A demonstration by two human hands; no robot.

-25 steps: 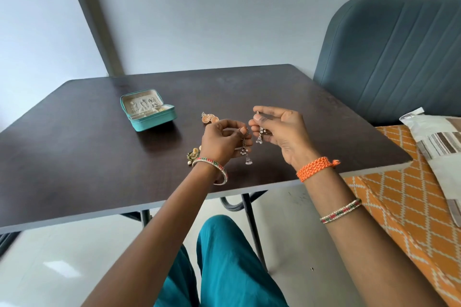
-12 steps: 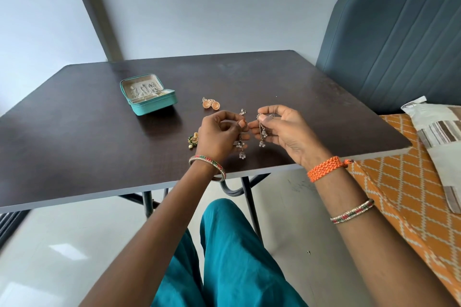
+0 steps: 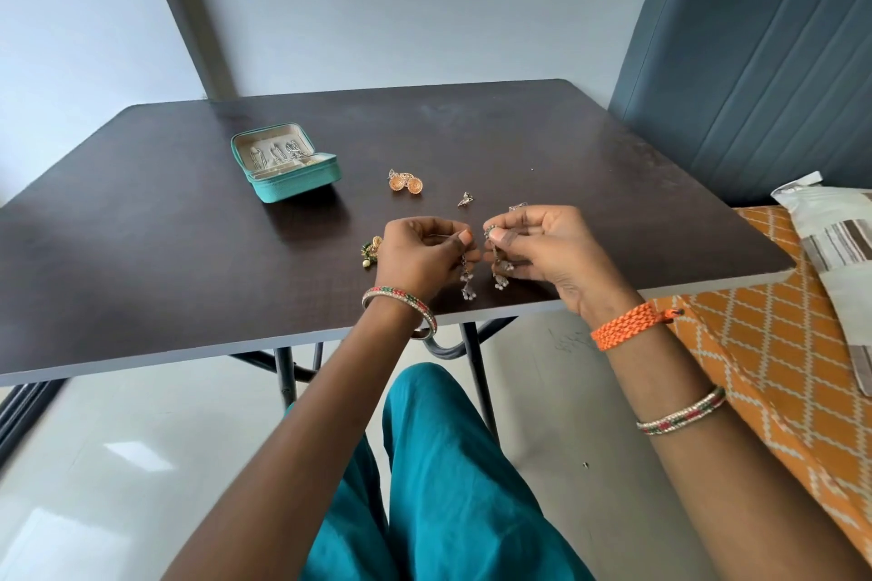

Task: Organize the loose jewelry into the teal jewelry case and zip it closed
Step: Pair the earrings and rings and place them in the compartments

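Observation:
The teal jewelry case (image 3: 302,188) lies open at the back left of the dark table (image 3: 141,226), with several silver pieces in its cream lining. My left hand (image 3: 420,252) pinches a silver dangling earring (image 3: 467,283) above the table's front edge. My right hand (image 3: 542,250) pinches a matching silver earring (image 3: 500,274) right beside it. A pair of orange-gold round earrings (image 3: 406,182) lies between the case and my hands. A small silver piece (image 3: 465,199) lies nearby. A green-and-gold earring (image 3: 370,250) shows partly behind my left hand.
A blue-grey padded chair back (image 3: 755,52) stands at the right behind the table. An orange patterned cushion (image 3: 764,344) and a striped fabric bag (image 3: 840,259) lie at the right edge. My teal-clad legs (image 3: 448,462) are under the table's front.
The view has tilted down a little and my hands sit lower and closer to the table's front edge. Both hands still hold the silver earrings, now slightly further apart.

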